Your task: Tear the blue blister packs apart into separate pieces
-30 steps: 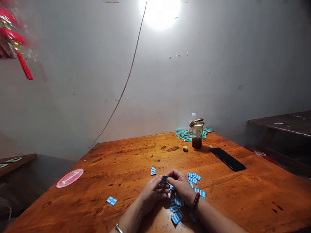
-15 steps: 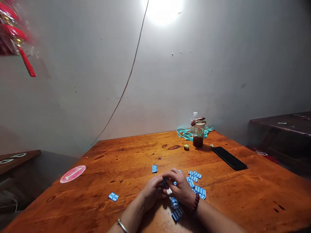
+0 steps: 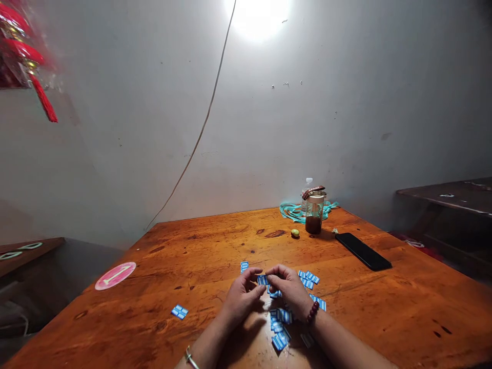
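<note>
Near the table's front middle, my right hand [image 3: 287, 288] pinches a small flat blue-and-white striped piece [image 3: 263, 280] between thumb and fingers. Just left of it, my left hand [image 3: 243, 297] is curved with its thumb and fingers apart, close to the same piece. Below and between the hands lies a loose pile of similar striped pieces [image 3: 280, 316]. More striped pieces [image 3: 307, 278] lie beyond my right hand, which hides part of the pile. One striped piece [image 3: 244, 266] sits behind my left hand, and another [image 3: 179, 311] lies apart to the left.
On the wooden table [image 3: 215, 246] stand a jar of dark liquid [image 3: 314, 215] and a clear bottle [image 3: 308, 181], with turquoise straps [image 3: 292, 211] around them. A small yellow-green object [image 3: 294, 233], a black phone [image 3: 363, 251] and a round pink sticker [image 3: 115, 275] also lie there.
My hands have moved apart from each other, and the striped piece between them now shows. More of the pile below is uncovered.
</note>
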The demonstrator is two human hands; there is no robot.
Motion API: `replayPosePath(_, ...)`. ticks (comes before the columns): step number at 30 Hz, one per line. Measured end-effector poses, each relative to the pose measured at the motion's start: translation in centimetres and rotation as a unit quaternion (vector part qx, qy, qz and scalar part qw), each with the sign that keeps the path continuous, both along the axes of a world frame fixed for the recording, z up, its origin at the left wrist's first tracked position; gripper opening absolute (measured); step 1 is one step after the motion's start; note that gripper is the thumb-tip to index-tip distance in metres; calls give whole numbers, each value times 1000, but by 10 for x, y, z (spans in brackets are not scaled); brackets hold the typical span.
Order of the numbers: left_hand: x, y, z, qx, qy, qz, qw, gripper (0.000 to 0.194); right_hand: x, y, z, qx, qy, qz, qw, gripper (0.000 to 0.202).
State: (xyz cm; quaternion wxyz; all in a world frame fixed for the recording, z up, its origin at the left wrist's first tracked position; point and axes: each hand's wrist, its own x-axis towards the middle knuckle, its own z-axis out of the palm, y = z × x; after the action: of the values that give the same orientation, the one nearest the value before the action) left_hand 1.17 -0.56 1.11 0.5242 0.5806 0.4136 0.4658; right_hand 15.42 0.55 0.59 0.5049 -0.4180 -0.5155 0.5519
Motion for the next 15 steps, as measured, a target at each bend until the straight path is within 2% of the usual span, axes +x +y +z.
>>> replayPosePath(2, 1, -2, 3, 82, 52, 7, 995, 28, 0, 0, -1, -38, 30, 18, 999, 14)
replayPosePath(5, 1, -3, 4, 135, 118, 25, 983, 22, -1, 0, -4, -73, 61, 44, 994, 18)
replayPosePath(9, -1, 0, -1, 139, 142, 40, 979, 23, -1, 0, -5, -96, 91, 65, 989, 25)
replayPosePath(12, -2, 2, -5, 132, 131, 48, 981, 22, -2, -1, -1, -94, 113, 49, 988, 31)
replayPosePath(15, -2, 3, -8, 132, 121, 66, 982, 22, -3, -2, 2, -99, 110, 42, 988, 25)
